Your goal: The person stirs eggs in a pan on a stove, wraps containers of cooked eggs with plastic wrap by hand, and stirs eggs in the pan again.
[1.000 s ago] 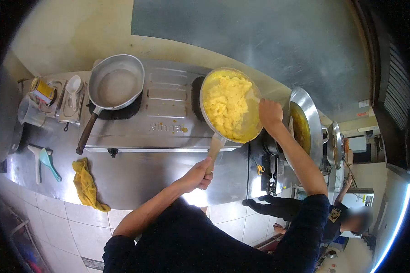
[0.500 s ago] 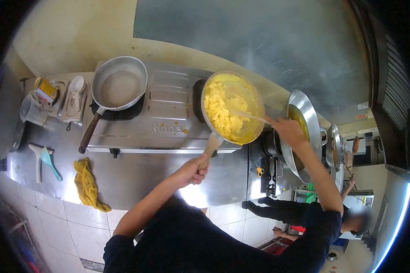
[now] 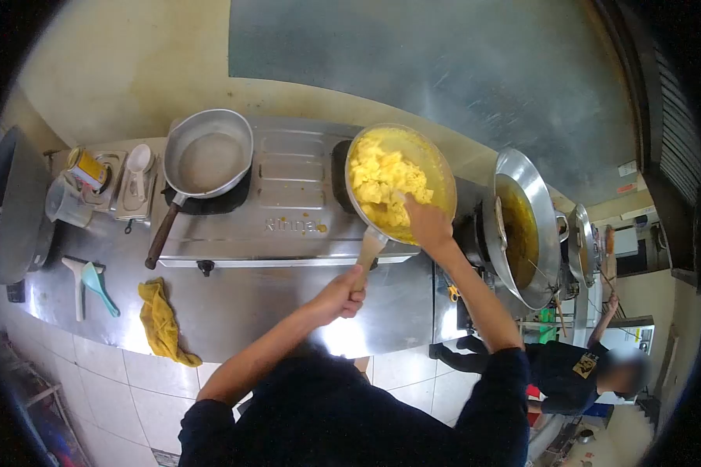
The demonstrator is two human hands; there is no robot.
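Note:
My left hand [image 3: 339,297] is wrapped around the light wooden handle [image 3: 368,255] of a frying pan [image 3: 442,167] on the stove. Yellow scrambled eggs [image 3: 385,175] lie in soft lumps over the pan's left part, with thinner yellow egg along the right. My right hand [image 3: 428,222] is over the pan's lower right, closed on a pale spatula that the hand mostly hides. Its fingers are close to the eggs.
Left on the stove [image 3: 288,167] sits an empty grey pan [image 3: 210,159]. A yellow cloth [image 3: 161,323] and a turquoise spoon [image 3: 100,288] lie on the steel counter. Rightward stands a large wok [image 3: 549,233] of brownish liquid. Another person [image 3: 572,373] is beyond.
My right hand has moved left and down over the pan, bringing the spatula toward me through the eggs. The eggs are gathered higher in the pan. My left hand keeps its hold.

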